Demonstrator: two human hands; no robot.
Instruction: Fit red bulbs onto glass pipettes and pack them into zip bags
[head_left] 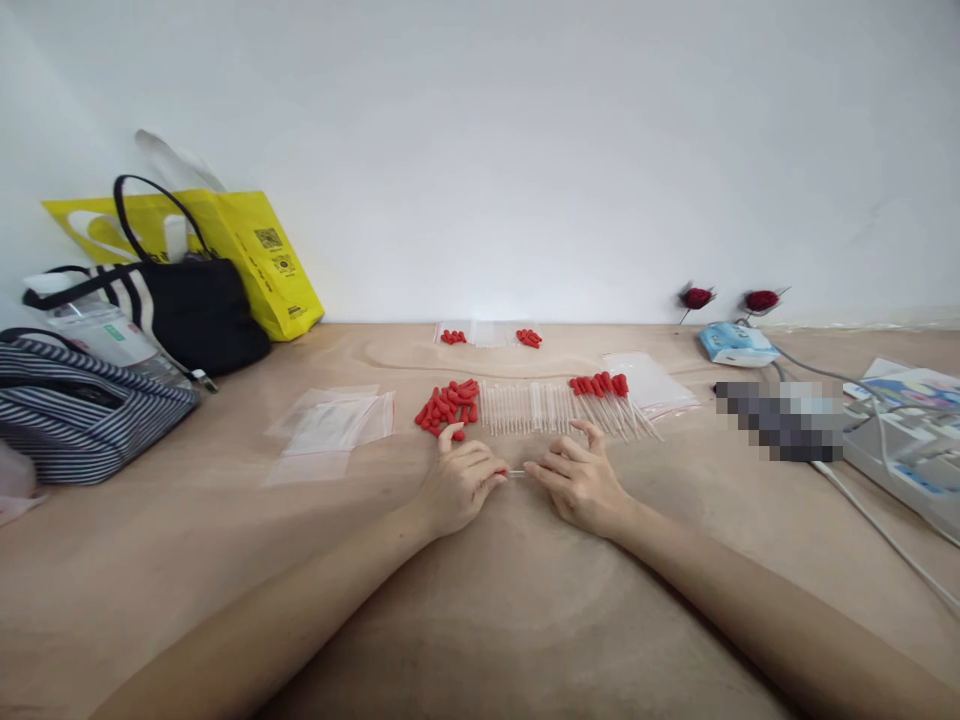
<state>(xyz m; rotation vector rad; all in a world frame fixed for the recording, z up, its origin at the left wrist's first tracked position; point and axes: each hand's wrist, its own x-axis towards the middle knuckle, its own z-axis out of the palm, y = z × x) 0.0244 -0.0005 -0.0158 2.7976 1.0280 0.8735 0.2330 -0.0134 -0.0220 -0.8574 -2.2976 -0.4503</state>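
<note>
My left hand is closed in a pinch on a small red cap, mostly hidden by the fingers. My right hand pinches a thin white stick, which spans the gap between both hands and meets the cap. Just beyond my left hand lies a pile of loose red caps. A row of thin white sticks is laid side by side to its right. Past my right hand, several red-capped sticks lie fanned out, their red ends away from me.
Clear zip bags lie left, another zip bag right. Small bags with red caps sit by the wall. Bags, including a yellow one, stand far left. At right are a tissue pack, a power strip and cables.
</note>
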